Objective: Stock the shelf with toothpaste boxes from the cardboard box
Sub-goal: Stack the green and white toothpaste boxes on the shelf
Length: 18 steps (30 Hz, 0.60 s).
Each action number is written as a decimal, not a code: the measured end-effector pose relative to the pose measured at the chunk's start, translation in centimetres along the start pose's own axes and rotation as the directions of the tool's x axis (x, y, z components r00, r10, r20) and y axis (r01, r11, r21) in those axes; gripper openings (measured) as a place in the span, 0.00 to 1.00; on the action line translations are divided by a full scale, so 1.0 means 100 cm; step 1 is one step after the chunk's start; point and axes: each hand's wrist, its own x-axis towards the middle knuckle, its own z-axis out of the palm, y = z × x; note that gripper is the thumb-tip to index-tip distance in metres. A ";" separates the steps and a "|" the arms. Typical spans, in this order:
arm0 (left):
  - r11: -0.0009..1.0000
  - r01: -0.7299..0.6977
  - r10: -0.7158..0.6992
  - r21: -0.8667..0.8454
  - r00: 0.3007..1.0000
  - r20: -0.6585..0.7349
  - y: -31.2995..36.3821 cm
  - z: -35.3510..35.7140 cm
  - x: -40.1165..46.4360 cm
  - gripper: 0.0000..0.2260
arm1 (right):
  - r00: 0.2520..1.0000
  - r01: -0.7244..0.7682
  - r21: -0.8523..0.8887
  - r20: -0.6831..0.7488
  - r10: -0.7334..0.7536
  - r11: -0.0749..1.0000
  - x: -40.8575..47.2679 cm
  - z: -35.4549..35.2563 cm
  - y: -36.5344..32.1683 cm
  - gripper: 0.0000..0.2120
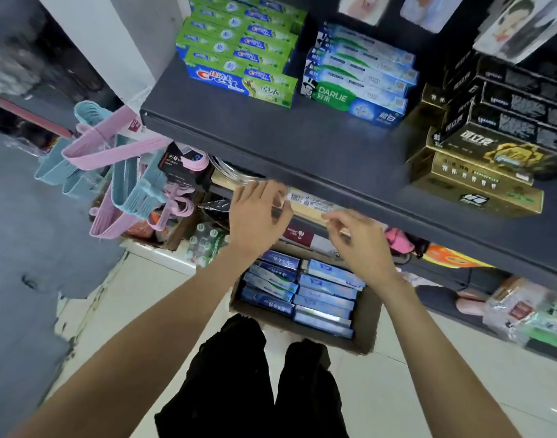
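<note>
I hold one long toothpaste box (pixel 305 202), barcode side up, level just below the front edge of the dark grey shelf (pixel 302 143). My left hand (pixel 258 216) grips its left end and my right hand (pixel 359 241) pinches its right end. On the floor below stands the open cardboard box (pixel 364 314), filled with several blue toothpaste boxes (pixel 324 298) lying in two rows. The shelf carries a green Crest stack (pixel 239 49), a Darlie stack (pixel 356 77) and gold and black boxes (pixel 479 159), with bare shelf in front of them.
Pink and blue hangers (pixel 112 172) hang at the left. A pack of water bottles (pixel 204 245) sits left of the cardboard box. Packaged goods (pixel 524 311) and pink slippers (pixel 467 301) lie on the low shelf at right. My legs (pixel 255 380) stand on white tile.
</note>
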 end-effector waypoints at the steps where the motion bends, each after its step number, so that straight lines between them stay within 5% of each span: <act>1: 1.000 0.003 -0.002 -0.028 1.000 0.028 -0.002 0.000 -0.019 0.07 | 0.988 -0.070 0.047 0.138 0.063 0.996 -0.021 0.009 0.009 0.09; 5: 0.996 0.081 -0.058 -0.047 0.928 0.367 -0.024 0.019 -0.107 0.11 | 0.786 -0.244 -0.074 0.568 0.242 0.967 -0.079 0.051 0.067 0.12; 8: 0.953 0.187 -0.297 0.237 0.720 0.627 -0.039 0.050 -0.171 0.15 | 0.694 -0.240 -0.166 0.660 0.289 0.956 -0.101 0.087 0.112 0.13; 11: 0.895 0.304 -0.445 0.325 0.601 0.664 -0.047 0.090 -0.209 0.17 | 0.704 -0.163 -0.168 0.671 0.234 0.972 -0.106 0.126 0.150 0.14; 14: 0.863 0.360 -0.506 0.356 0.614 0.606 -0.060 0.134 -0.215 0.17 | 0.745 -0.012 -0.161 0.657 0.116 0.987 -0.095 0.174 0.171 0.17; 18: 0.819 0.345 -0.525 0.459 0.772 0.357 -0.087 0.177 -0.226 0.18 | 0.770 0.111 -0.127 0.638 -0.005 0.986 -0.074 0.264 0.183 0.22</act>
